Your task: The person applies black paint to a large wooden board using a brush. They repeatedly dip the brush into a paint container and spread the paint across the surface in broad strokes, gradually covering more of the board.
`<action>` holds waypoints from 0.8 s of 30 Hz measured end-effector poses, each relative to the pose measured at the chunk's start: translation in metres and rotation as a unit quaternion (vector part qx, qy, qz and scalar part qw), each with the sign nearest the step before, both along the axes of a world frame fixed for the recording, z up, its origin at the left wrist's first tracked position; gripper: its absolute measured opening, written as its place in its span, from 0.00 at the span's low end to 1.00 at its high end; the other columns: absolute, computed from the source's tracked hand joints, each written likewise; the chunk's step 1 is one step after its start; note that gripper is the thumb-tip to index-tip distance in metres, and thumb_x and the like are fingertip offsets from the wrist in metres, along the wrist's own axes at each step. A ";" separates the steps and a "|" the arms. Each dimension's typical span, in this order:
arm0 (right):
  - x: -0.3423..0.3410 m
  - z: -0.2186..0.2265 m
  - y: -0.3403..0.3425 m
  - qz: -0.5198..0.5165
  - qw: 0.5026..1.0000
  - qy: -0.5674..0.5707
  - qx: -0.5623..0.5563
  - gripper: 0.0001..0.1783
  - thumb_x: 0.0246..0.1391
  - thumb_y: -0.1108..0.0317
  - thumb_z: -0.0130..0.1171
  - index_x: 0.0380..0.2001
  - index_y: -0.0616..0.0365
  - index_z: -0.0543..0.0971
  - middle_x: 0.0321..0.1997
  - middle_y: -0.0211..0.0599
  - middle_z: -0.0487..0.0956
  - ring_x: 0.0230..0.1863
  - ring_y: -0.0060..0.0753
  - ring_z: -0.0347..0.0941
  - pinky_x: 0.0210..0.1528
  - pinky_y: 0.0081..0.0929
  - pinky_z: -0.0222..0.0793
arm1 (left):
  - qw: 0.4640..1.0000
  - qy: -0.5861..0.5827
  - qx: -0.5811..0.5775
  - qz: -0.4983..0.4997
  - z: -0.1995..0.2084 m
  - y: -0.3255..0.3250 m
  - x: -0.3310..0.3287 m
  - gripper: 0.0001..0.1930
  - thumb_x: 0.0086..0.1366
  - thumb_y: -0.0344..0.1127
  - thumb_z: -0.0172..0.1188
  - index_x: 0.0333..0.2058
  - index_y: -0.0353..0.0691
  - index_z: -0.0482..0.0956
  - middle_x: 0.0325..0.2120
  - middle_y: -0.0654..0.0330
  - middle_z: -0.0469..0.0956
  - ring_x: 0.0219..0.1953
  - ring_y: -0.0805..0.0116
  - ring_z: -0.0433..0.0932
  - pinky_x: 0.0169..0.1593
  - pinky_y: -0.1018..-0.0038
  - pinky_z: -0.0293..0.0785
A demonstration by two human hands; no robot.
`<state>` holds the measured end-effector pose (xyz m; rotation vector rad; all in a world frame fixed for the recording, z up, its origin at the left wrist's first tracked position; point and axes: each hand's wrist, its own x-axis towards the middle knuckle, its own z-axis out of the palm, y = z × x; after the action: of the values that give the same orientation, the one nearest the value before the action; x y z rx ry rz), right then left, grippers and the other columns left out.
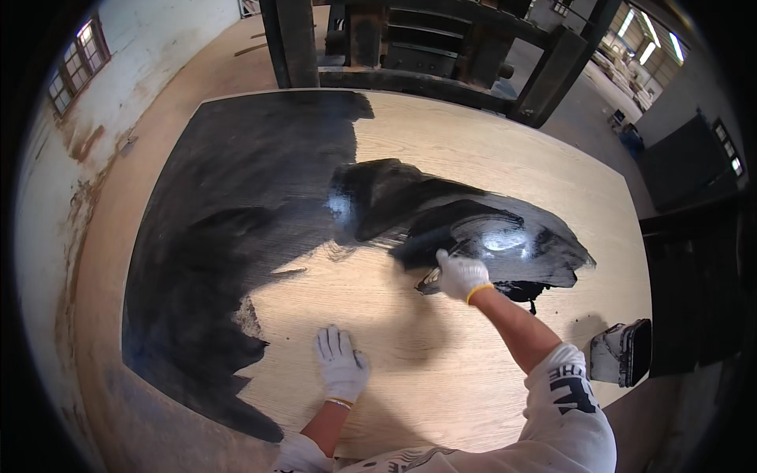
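Our left hand point(342, 369), white-gloved, lies flat on bare wood grain, its fingers slightly spread toward 12 o'clock. Our right hand point(462, 277), at the left one's 2 o'clock, closes around a dark tool point(424, 248), too blurred to identify, over glossy, streaked black coating point(548, 256). The large board point(465, 378) lies beneath both hands, pale toward 3 and 6 o'clock, duller black from 7 round to 12. A black-smeared container point(605, 356) stands on it at 4 o'clock, near the edge. Past the board, a dark metal frame point(300, 43) stands at 12, a stained white wall point(162, 59) at 10.
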<state>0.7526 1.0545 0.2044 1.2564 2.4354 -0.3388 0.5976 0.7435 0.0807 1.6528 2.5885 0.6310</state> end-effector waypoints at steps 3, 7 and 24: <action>0.046 0.003 0.002 -0.067 0.997 -0.017 0.019 0.25 0.66 0.61 0.47 0.63 0.54 0.76 0.52 0.56 0.87 0.55 0.59 0.84 0.57 0.52 0.78 | 1.000 0.014 -0.010 -0.003 0.003 -0.005 -0.001 0.32 0.59 0.39 0.60 0.59 0.28 0.70 0.67 0.35 0.65 0.73 0.30 0.57 0.77 0.37 0.48; 0.141 0.003 0.080 -0.213 0.973 -0.024 0.082 0.32 0.60 0.62 0.53 0.69 0.47 0.77 0.56 0.56 0.85 0.58 0.54 0.83 0.60 0.47 0.78 | 1.000 -0.004 -0.019 -0.001 0.007 0.000 0.004 0.31 0.59 0.39 0.60 0.59 0.28 0.70 0.67 0.36 0.66 0.73 0.30 0.58 0.77 0.36 0.48; -0.192 0.026 0.001 0.359 0.926 -0.118 -0.012 0.37 0.64 0.61 0.52 0.76 0.22 0.67 0.61 0.45 0.84 0.61 0.50 0.83 0.62 0.43 0.78 | 0.998 -0.033 0.056 0.009 0.016 -0.006 -0.008 0.29 0.54 0.34 0.63 0.55 0.29 0.73 0.59 0.39 0.71 0.66 0.36 0.67 0.73 0.41 0.59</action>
<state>0.5606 1.0553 0.2309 0.2994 2.4591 -0.0029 0.5893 0.7371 0.0964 1.6108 2.5689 0.8320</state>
